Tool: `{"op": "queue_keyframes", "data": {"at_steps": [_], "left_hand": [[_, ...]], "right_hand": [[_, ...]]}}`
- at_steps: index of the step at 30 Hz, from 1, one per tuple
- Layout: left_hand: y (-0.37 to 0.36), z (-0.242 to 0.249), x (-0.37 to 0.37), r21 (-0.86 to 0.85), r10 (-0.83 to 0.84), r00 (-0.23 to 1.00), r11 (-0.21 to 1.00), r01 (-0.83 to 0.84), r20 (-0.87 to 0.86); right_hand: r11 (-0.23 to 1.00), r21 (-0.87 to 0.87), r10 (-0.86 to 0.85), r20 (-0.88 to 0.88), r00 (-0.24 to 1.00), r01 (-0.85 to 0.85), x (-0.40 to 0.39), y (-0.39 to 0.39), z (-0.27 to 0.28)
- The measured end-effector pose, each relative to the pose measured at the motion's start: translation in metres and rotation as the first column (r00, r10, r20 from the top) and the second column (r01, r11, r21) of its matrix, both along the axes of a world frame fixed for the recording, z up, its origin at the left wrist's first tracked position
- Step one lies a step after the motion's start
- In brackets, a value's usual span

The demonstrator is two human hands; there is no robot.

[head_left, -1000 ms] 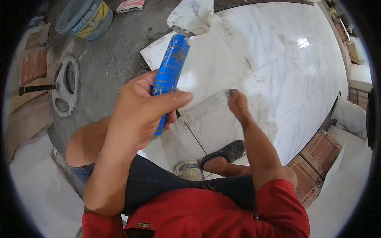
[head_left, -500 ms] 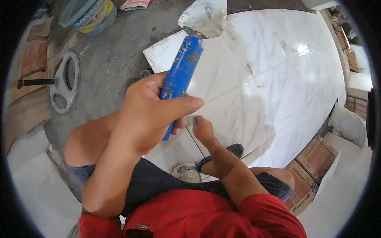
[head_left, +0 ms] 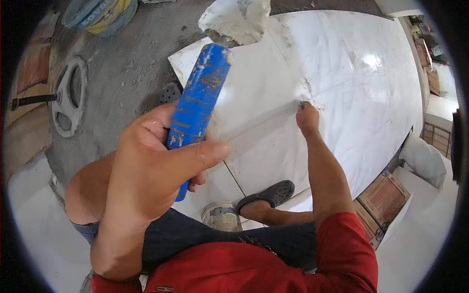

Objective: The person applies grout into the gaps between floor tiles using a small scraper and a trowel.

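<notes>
My left hand [head_left: 156, 166] is wrapped round the blue handle of a trowel [head_left: 198, 97], raised close to the camera. The trowel's blade [head_left: 237, 20] points away from me, smeared with whitish paste. Lower down and farther right, my right hand [head_left: 308, 118] is closed over the white marbled floor tiles [head_left: 273, 141], at a joint between them. A small dark thing shows at its fingertips, too small to name. Greyish smears mark the tiles near that hand.
A paste-stained bucket [head_left: 222, 216] stands between my legs, beside my clog [head_left: 276, 193]. A larger bucket [head_left: 100, 17] and a grey handwheel-like disc [head_left: 71, 97] are on the rough cement to the left. Cardboard boxes [head_left: 383, 200] lie at the right.
My right hand has moved away from beside my left hand, forward and right along the tile joint. My left hand and the trowel have shifted slightly left and down in view.
</notes>
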State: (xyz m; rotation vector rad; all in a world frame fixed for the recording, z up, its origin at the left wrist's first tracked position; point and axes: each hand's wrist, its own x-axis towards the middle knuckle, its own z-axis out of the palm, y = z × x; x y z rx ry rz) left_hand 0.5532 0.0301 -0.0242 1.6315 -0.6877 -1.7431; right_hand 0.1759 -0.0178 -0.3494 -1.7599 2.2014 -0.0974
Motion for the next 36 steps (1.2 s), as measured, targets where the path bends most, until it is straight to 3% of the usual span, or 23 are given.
{"op": "queue_keyframes", "data": {"at_steps": [4, 7, 8, 9, 10, 11, 12, 13, 15, 16, 18, 21, 22, 23, 25, 27, 29, 31, 32, 33, 35, 36], "left_hand": [[0.000, 0.002, -0.003, -0.019, 0.017, 0.998, 1.000, -0.019, -0.059], [0.001, 0.006, -0.003, -0.028, -0.010, 0.999, 1.000, 0.008, -0.053], [0.001, 0.006, -0.002, -0.024, -0.036, 0.999, 0.999, 0.035, -0.022], [0.001, 0.006, -0.001, -0.017, -0.063, 0.998, 0.998, 0.063, 0.009], [0.002, 0.007, 0.000, -0.016, -0.065, 0.998, 0.998, 0.065, 0.008], [0.002, 0.006, 0.000, -0.012, -0.070, 0.997, 0.997, 0.070, 0.009], [0.003, 0.006, 0.001, -0.012, -0.073, 0.997, 0.997, 0.074, 0.012], [0.004, 0.005, 0.002, -0.017, -0.071, 0.997, 0.997, 0.072, 0.015], [0.005, 0.002, 0.004, -0.060, -0.103, 0.994, 0.993, 0.101, -0.028], [0.006, 0.001, 0.005, -0.064, -0.107, 0.994, 0.992, 0.105, -0.029], [0.007, 0.001, 0.006, -0.103, -0.134, 0.990, 0.986, 0.129, -0.036], [0.007, 0.006, 0.003, -0.124, -0.156, 0.987, 0.981, 0.150, -0.038], [0.009, 0.005, 0.003, -0.143, -0.156, 0.987, 0.978, 0.150, -0.031], [0.010, 0.000, 0.002, -0.131, -0.149, 0.987, 0.981, 0.140, -0.056], [0.007, -0.002, -0.001, -0.169, -0.162, 0.984, 0.974, 0.148, -0.068], [0.007, 0.004, -0.008, -0.053, -0.182, 0.978, 0.983, 0.177, -0.098], [0.010, 0.015, -0.017, -0.085, -0.214, 0.971, 0.975, 0.205, -0.105], [0.016, 0.019, -0.028, -0.096, -0.256, 0.960, 0.965, 0.246, -0.116], [0.019, 0.017, -0.035, -0.097, -0.258, 0.955, 0.964, 0.246, -0.144], [0.023, 0.020, -0.042, -0.093, -0.258, 0.951, 0.965, 0.245, -0.173], [0.027, 0.033, -0.057, -0.108, -0.316, 0.936, 0.947, 0.302, -0.155], [0.033, 0.038, -0.064, -0.100, -0.344, 0.929, 0.938, 0.332, -0.138]], "right_hand": [[0.992, 0.104, 0.075, 0.013, 0.997, -0.076, 0.066, 0.034, -0.007], [0.987, 0.076, 0.130, 0.151, 0.980, -0.143, 0.122, 0.075, -0.006], [0.977, 0.168, 0.104, 0.165, 0.981, -0.132, 0.144, 0.084, -0.002], [0.976, 0.065, 0.186, 0.229, 0.956, -0.206, 0.161, 0.100, -0.007], [0.961, 0.195, 0.145, 0.242, 0.959, -0.194, 0.183, 0.109, -0.001], [0.959, 0.136, 0.190, 0.349, 0.918, -0.250, 0.199, 0.126, -0.007], [0.938, 0.169, 0.230, 0.343, 0.911, -0.301, 0.217, 0.143, -0.028], [0.955, 0.154, 0.178, 0.390, 0.903, -0.255, 0.234, 0.151, -0.023], [0.965, 0.108, 0.149, 0.518, 0.842, -0.238, 0.250, 0.158, -0.023], [0.967, 0.105, 0.148, 0.516, 0.844, -0.234, 0.251, 0.161, -0.018], [0.921, 0.277, 0.116, 0.480, 0.869, -0.276, 0.248, 0.158, -0.001], [0.948, 0.203, 0.113, 0.508, 0.854, -0.247, 0.211, 0.144, 0.017], [0.936, 0.333, -0.169, 0.710, 0.684, -0.114, 0.196, 0.134, 0.035], [0.880, 0.474, -0.421, 0.808, 0.412, -0.032, 0.180, 0.119, 0.058], [0.855, 0.494, -0.505, 0.862, 0.041, 0.159, 0.144, 0.094, 0.098], [0.851, 0.337, -0.379, 0.925, 0.027, 0.402, 0.113, 0.068, 0.149], [0.873, 0.088, -0.136, 0.989, 0.066, 0.479, 0.082, 0.054, 0.197], [0.827, -0.230, 0.111, 0.961, 0.251, 0.514, 0.067, 0.051, 0.248], [0.817, -0.342, 0.127, 0.893, 0.433, 0.465, 0.059, 0.053, 0.262], [0.798, -0.355, 0.130, 0.890, 0.436, 0.487, 0.058, 0.057, 0.282], [0.782, -0.583, 0.183, 0.555, 0.811, 0.222, 0.065, 0.067, 0.316], [0.788, -0.569, 0.163, 0.563, 0.810, 0.237, 0.058, 0.069, 0.319]]}}
